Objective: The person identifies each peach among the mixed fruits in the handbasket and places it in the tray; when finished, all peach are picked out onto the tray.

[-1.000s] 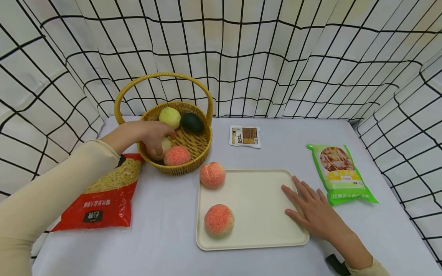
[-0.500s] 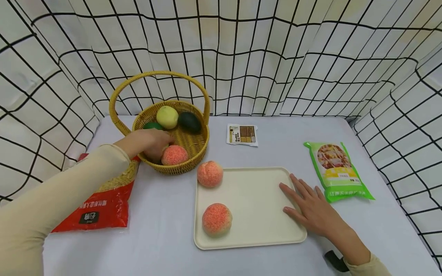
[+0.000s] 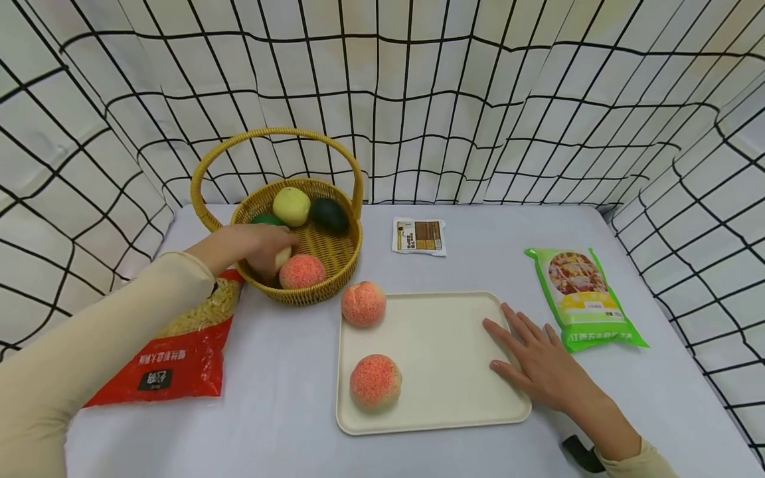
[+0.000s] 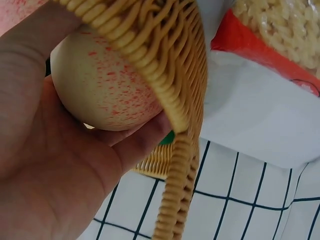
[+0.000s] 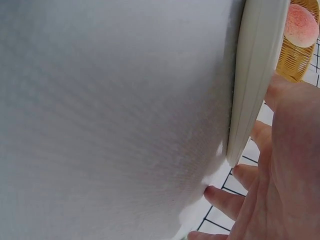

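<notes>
In the head view my left hand reaches into the yellow wicker basket at its left side. The left wrist view shows its thumb and fingers curled round a pale, red-speckled peach beside the basket's rim. A pink peach, a yellow-green round fruit, a dark green avocado-like fruit and a partly hidden green thing share the basket. My right hand rests with spread fingers on the right edge of a cream tray. Two peaches, one rear and one front, sit at the tray's left.
A red bag of pasta lies left, partly beneath my left arm. At the back is a small white-and-brown packet. A green food bag lies right of the tray. Black grid-lined white walls enclose the table.
My left hand has settled over the pale peach in the basket, and a green thing behind it has come into view. The right hand stays on the tray. The head view has shifted slightly.
</notes>
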### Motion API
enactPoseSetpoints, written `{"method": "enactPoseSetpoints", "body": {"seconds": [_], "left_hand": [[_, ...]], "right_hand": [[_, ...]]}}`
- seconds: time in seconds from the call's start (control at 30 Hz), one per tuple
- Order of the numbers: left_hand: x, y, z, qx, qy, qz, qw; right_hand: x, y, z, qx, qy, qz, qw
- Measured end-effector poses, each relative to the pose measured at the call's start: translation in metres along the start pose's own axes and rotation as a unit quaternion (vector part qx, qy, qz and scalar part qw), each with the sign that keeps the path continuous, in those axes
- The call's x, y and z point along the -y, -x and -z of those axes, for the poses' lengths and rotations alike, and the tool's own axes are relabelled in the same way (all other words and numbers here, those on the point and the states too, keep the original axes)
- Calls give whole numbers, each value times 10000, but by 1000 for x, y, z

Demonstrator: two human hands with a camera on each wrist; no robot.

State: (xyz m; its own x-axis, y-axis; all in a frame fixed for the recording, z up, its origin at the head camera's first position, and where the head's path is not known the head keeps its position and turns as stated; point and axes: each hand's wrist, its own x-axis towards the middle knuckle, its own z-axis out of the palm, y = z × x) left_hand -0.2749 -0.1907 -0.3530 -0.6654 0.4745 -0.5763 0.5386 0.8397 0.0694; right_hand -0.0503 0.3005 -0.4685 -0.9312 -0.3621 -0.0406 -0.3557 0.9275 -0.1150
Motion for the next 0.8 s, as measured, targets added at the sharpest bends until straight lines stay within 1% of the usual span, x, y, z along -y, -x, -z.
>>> {"method": "enactPoseSetpoints", "body": {"seconds": [0.1, 0.27, 0.37, 0.47, 0.57, 0.63, 0.8], "left_hand": [[1, 4, 5, -224, 83, -20, 9997], [1, 13, 15, -808, 35, -10, 9967], [-2, 18, 20, -1097, 56, 8, 9939], [-8, 22, 23, -1377, 161, -59, 9903], [-15, 26, 25, -1654, 245, -199, 9857], [-19, 29, 26, -1780, 309, -273, 9832], [-29, 39, 25, -1915, 455, -448, 9794]], "right_hand": [[0, 0, 0, 2, 31, 15, 10000], [0, 0, 0, -26, 50, 20, 10000], [0, 1, 0, -11, 45, 5, 10000], [0, 0, 0, -13, 47, 2, 10000], [1, 0, 1, -17, 43, -8, 10000], [2, 0, 2, 12, 29, -20, 10000], [3, 0, 3, 67, -1, -18, 10000]]}}
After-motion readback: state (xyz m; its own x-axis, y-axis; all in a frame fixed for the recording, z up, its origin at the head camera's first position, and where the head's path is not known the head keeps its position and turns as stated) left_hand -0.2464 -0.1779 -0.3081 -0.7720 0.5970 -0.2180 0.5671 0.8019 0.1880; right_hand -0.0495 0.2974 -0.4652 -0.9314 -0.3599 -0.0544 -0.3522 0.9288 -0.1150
